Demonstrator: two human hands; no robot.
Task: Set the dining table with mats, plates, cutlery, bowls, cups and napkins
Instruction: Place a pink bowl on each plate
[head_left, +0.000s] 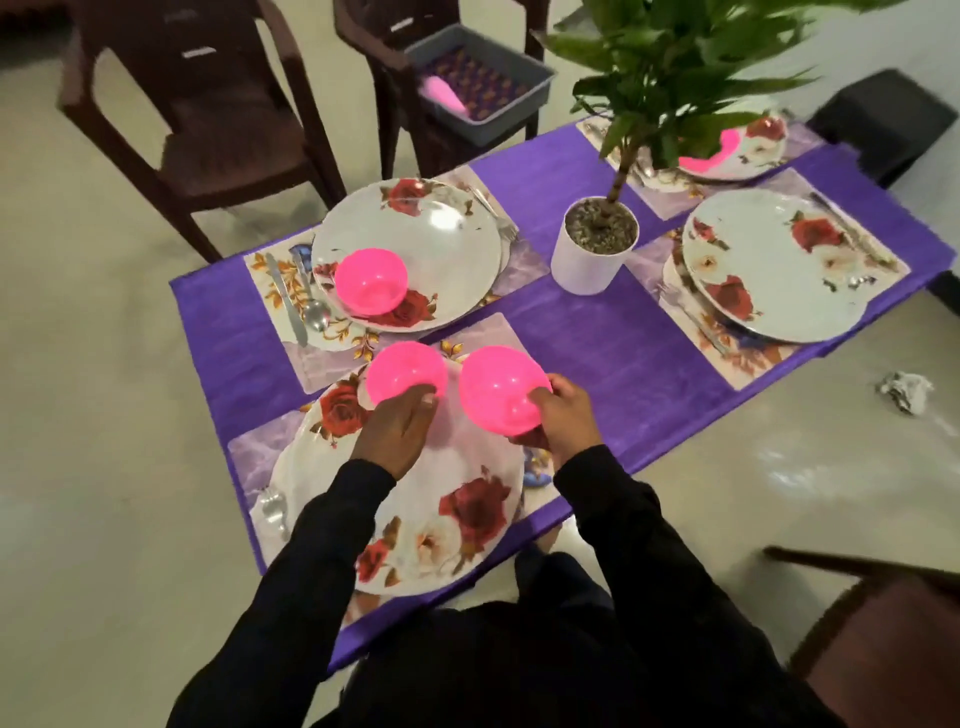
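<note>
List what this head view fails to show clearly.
- Far round floral plate, head view: plant leaves hide its pink bowl.
- Grey plastic tub on chair: blurred contents.
- Near round floral plate: left hand covers its middle.
- Crumpled white scrap on floor: too small.

Four white rose-patterned plates sit on floral mats around the potted plant (595, 244). The near-left plate (410, 499) has two pink bowls (405, 375) (501, 389) held over its far rim. The far-left plate (410, 249) carries one upright pink bowl (370, 280); the far-right plate (737, 150) holds another, half hidden by leaves, while the near-right plate (774, 265) is bare.
</note>
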